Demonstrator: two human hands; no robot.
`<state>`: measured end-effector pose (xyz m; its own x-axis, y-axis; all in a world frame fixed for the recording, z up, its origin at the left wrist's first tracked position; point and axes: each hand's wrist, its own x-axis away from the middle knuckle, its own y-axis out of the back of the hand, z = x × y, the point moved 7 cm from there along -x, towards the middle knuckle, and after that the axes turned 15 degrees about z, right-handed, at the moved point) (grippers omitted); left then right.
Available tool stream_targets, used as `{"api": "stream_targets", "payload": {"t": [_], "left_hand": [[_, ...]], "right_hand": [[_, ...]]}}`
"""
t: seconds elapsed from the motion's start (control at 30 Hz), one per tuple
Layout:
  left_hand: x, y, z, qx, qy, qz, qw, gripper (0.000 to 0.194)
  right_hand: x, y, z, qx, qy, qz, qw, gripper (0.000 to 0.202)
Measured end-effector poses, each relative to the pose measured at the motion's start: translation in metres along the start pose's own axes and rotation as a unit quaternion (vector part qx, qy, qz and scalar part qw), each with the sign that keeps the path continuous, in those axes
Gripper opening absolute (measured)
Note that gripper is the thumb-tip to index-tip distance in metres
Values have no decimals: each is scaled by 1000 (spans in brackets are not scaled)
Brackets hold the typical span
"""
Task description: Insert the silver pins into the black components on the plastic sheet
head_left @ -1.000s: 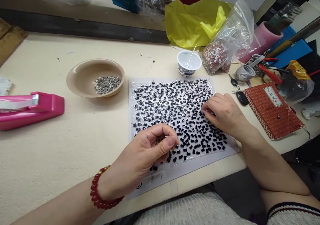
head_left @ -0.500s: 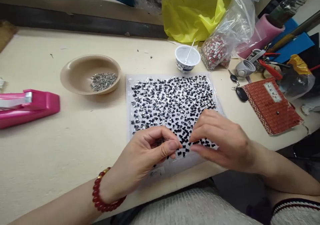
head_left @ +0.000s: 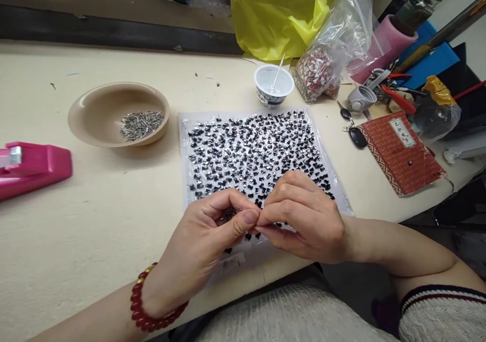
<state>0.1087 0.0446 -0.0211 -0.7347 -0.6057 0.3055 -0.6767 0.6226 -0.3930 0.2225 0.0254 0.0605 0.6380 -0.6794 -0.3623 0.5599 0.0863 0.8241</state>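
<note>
My left hand, with a red bead bracelet at its wrist, is closed. Small metal pins show dark in the curl of its fingers, and its thumb and forefinger are pinched together. Against those fingertips my right hand is closed in a pinch too; whatever lies between the tips is too small or hidden to make out. Both hands are over the near part of a plastic-covered white sheet, on which many small black pieces stand in loose rows, some with thin metal pins sticking up.
A beige bowl holding small metal pins stands left of the sheet, beyond a pink tape dispenser. Behind the sheet are a white cup with a stick and a bag of red-and-white pieces. A red pouch and keys lie right.
My right hand has moved left and now meets my left hand's fingertips; before, there was a gap between them. The whole view has shifted slightly, so the table things appear further left.
</note>
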Motion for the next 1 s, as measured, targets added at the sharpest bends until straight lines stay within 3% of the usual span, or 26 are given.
{"api": "stream_targets", "payload": {"t": [0.3,0.6,0.73,0.87,1.0], "left_hand": [[2,3,0,0,4,-33,999,25],[-2,-5,6,90,36,-8,995,29],[-2,-4,0,101,20,-9,995,25],[-1,-2,-8,102,6,-16,995,27],[-1,-1,-9,65,6,-12,998,20]], "right_hand": [[2,-2,-7,-50,-2,-37,998,6],[0,-4,-1,-17,15,-6,1000,2],[-1,10,-1,-22,21,4,1000,7],[8,38,-32,57,-73,27,995,10],[29,38,-74,163,-180,86,966,10]]}}
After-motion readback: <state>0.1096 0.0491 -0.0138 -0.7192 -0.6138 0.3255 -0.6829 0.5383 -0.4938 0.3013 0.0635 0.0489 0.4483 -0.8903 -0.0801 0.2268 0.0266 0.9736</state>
